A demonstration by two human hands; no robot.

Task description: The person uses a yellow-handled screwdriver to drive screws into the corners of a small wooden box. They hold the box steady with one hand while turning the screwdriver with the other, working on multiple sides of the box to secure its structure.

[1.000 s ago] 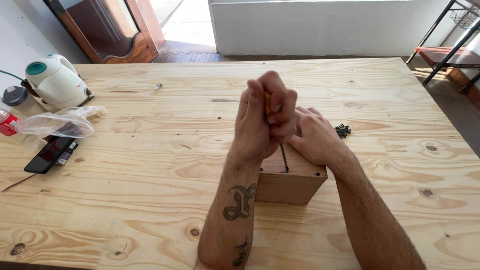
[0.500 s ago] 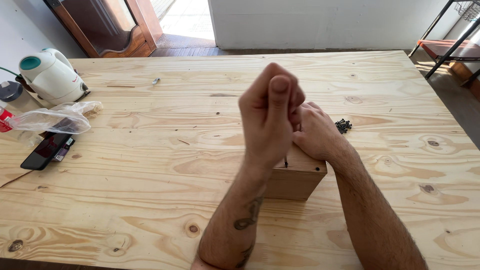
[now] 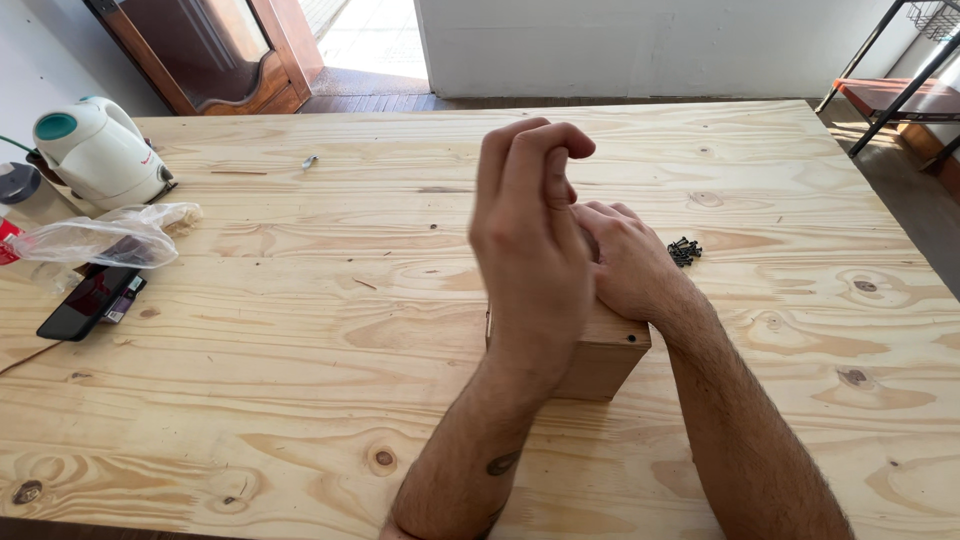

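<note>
Your left grip point(image 3: 530, 225) clenched above the wooden box point(image 3: 600, 360), your right grip point(image 3: 625, 260) pressing its top, content unclear, screws point(image 3: 684, 250) nearby on surface point(image 3: 300, 330).

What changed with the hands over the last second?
The left hand turned at the wrist above the wooden box: its forearm tattoo faced the camera before and is now mostly rolled out of sight. The thin shaft seen beneath it earlier is hidden. The right hand stayed resting on the box, and the screws stayed put.
</note>
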